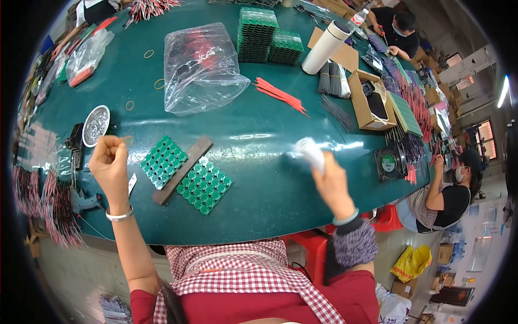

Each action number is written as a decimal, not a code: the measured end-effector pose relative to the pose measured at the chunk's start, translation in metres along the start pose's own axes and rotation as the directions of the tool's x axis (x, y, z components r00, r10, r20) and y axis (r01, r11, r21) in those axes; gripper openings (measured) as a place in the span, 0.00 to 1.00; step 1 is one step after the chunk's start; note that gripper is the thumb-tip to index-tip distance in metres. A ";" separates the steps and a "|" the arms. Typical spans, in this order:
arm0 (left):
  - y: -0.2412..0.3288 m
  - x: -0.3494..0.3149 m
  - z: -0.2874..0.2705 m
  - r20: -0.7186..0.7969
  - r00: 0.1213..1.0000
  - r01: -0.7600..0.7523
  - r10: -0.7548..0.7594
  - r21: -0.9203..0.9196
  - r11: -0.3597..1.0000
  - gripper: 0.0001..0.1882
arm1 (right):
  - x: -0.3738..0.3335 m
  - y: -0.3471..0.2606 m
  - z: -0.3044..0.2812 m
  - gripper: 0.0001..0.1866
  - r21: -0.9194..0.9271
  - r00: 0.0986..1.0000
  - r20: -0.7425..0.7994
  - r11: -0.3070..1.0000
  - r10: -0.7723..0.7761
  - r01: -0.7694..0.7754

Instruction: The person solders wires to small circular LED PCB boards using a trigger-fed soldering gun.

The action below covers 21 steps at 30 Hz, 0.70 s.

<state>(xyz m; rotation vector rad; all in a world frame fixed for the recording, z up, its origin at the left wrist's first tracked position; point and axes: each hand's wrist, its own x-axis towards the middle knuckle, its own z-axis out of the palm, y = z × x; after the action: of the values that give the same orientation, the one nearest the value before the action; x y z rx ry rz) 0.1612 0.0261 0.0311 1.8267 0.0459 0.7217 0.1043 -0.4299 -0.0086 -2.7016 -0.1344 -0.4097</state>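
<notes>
A white, blurred object [309, 153] is sitting in the right hand [332, 181] above the bare middle of the green table [259, 210]; the fingers are closing around its near end, and the blur is hiding what kind of thing it is. The left hand [109, 157] is holding its fingers bunched narrow, with a thin tan loop [129, 139] showing at the thumb and fingertip. Just beyond that hand, a metal bowl [84, 132] is holding small shiny bits. Between the hands, two green perforated boards, the left one [163, 161] and the right one [205, 186], are lying on either side of a dark bar [183, 170] set aslant. Farther out, a clear plastic bag [202, 81] with red contents is resting near red strips [278, 96], and stacked green boards [257, 35] are standing behind them. A pale flask [326, 47] is leaning rightward in view, beyond an open cardboard box [358, 108]. At the right, a black fan [389, 163] is lying near the edge, and a masked co-worker [453, 201] is sitting past it.
</notes>
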 end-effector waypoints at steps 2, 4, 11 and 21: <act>-0.009 -0.012 -0.011 0.046 0.993 0.115 -0.113 -0.031 0.993 0.05 | 0.017 0.042 -0.001 0.21 -0.274 0.997 0.014 0.959 -0.071 0.072; -0.011 -0.023 -0.014 0.079 0.950 0.308 -0.301 -0.102 0.946 0.04 | 0.025 0.068 -0.002 0.26 -0.321 0.990 0.133 0.942 -0.056 0.096; -0.049 -0.035 -0.076 -0.007 0.879 0.453 -0.476 -0.298 0.840 0.03 | 0.032 0.090 -0.007 0.30 -0.332 0.961 0.212 0.911 -0.179 0.243; -0.098 -0.016 -0.139 -0.246 0.882 0.455 -0.401 0.227 0.861 0.06 | 0.023 0.076 -0.010 0.41 -0.291 0.972 0.142 0.931 -0.187 0.222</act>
<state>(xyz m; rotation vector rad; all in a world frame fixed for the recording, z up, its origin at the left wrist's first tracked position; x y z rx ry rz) 0.1101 0.1752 -0.0342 1.9106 0.6968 0.5845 0.1349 -0.5025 -0.0212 -3.0296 -0.4216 -0.3639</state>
